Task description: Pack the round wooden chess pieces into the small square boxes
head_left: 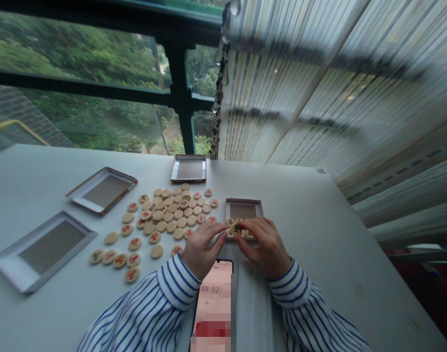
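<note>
A round wooden Chinese chess piece (236, 229) with a black character is held up between the fingertips of both hands, over the near end of a small open box (260, 208). My left hand (201, 249) has its thumb and index finger closed in at the piece's left side. From the right, my right hand (266, 247) pinches the same piece, its fingers covering part of it. Beneath the fingers, several black-character pieces (230, 222) lie in the box, partly hidden.
Loose chess pieces (171, 227), some with red characters, spread left of my hands. A phone (212, 298) showing a timer lies between my forearms. Box parts stand further out: a tray (189, 181), a brown-edged lid (133, 183) and a larger white lid (11, 274).
</note>
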`<action>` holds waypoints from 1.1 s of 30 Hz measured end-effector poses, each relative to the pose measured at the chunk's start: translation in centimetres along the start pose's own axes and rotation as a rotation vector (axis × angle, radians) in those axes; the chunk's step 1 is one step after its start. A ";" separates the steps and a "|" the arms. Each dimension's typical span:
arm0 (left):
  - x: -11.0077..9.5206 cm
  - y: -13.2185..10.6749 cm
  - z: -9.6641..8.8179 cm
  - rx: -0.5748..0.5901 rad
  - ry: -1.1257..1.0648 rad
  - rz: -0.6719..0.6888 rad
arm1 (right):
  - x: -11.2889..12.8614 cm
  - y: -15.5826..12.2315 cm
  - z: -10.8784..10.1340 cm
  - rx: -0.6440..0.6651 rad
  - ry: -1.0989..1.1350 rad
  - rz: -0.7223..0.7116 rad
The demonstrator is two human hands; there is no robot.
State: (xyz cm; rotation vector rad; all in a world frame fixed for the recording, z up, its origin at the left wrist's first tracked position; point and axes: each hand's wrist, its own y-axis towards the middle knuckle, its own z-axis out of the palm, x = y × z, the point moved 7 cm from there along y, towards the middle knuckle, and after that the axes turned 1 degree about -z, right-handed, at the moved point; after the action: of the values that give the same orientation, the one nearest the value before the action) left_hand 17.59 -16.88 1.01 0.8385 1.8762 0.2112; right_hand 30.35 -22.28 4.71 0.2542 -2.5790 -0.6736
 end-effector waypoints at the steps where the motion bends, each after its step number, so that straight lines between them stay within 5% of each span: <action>1: -0.3 0.0 0.0 0.005 0.045 0.057 | -0.3 0.0 -0.1 -0.003 -0.005 0.009; 10: -1.4 -0.4 0.8 0.022 0.306 0.278 | -4.1 -0.8 -1.6 -0.068 -0.101 0.106; 20: -0.9 -0.5 1.3 0.081 0.361 0.282 | -7.4 -1.8 -1.0 -0.028 -0.176 0.212; 33: -1.0 -0.6 1.5 0.092 0.380 0.285 | -8.3 -2.1 -0.1 0.025 -0.196 0.272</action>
State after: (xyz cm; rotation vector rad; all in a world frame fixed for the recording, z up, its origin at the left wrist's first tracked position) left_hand 18.81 -18.22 0.77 1.1954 2.1223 0.4924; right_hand 37.82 -21.75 0.51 -0.1611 -2.7380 -0.5909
